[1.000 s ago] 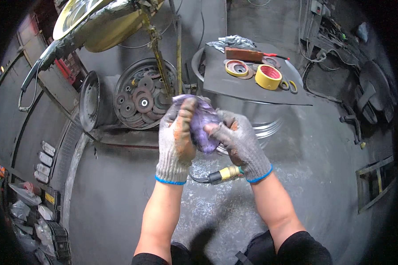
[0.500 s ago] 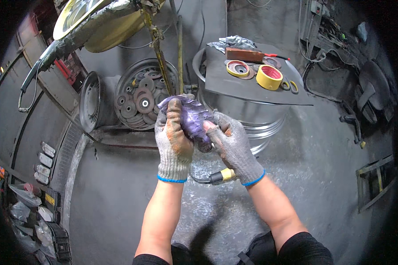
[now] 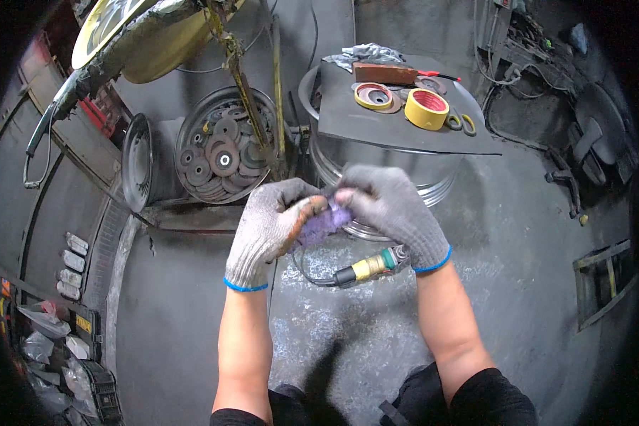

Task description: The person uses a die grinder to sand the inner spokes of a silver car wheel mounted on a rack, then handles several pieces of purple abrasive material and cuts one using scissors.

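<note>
A crumpled, shiny purple piece (image 3: 322, 222) of a kind I cannot make out is between my two hands, smeared by motion and partly covered by fingers. My left hand (image 3: 273, 216), in a soiled grey knit glove with a blue cuff, pinches it from the left with thumb and bent fingers. From the right, my right hand (image 3: 394, 209) in a matching glove grips its upper edge; its thumb tip shows bare. Beyond and below my hands, an angle grinder (image 3: 368, 268) with a yellow-wrapped body and a green section lies on the floor, its head partly behind my right glove.
A wheel rim (image 3: 185, 117) full of worn grinding discs stands beyond my left hand. Stacked rims carry a dark sheet (image 3: 348, 131) with tape rolls (image 3: 427, 109), scissors (image 3: 461, 124) and a brown block (image 3: 385, 74). A pole (image 3: 277, 92) rises nearby. Bagged items (image 3: 46, 323) sit far left.
Both hands have turned so the glove backs face up, and they are lower around the purple piece, now mostly covered. The view shifted slightly; more of the grinder shows.
</note>
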Available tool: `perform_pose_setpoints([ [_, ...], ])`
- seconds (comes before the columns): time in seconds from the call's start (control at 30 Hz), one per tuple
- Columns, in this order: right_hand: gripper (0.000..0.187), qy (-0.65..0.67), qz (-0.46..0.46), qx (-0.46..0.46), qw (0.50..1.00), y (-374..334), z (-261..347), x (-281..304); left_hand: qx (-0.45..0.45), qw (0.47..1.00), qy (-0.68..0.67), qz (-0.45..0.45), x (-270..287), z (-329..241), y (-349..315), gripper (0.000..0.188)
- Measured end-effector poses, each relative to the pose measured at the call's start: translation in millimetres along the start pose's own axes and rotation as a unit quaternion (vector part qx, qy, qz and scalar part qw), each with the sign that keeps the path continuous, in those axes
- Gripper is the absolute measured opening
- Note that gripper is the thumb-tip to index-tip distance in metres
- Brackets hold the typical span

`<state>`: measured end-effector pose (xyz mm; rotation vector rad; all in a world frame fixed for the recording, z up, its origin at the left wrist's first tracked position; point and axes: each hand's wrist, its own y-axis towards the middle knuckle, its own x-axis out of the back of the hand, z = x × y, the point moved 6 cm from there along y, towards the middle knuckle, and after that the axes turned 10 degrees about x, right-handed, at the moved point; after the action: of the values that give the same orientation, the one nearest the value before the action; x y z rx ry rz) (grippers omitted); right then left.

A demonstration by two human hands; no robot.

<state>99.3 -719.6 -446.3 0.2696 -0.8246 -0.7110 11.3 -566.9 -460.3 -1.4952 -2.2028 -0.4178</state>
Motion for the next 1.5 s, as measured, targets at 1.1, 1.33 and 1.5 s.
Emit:
perform_pose_setpoints([
  [1.1,0.024,0.372,-0.02,-0.159,0.914,-11.1,-1.0,-61.6,-0.15,0.929,-0.3,-0.154,9.2,31.6,15.4,0.029],
  [1.33,0.025,0.322,-0.023,-0.139,0.936,-9.3,-7.7,-62.0,-0.037,0.851,-0.52,-0.064,0.8,37.8,19.0,0.028],
  [1.5,0.023,0.262,-0.053,-0.071,0.961,-3.1,-6.2,-48.3,-0.01,0.838,-0.545,-0.014,-6.2,36.1,24.2,0.024],
])
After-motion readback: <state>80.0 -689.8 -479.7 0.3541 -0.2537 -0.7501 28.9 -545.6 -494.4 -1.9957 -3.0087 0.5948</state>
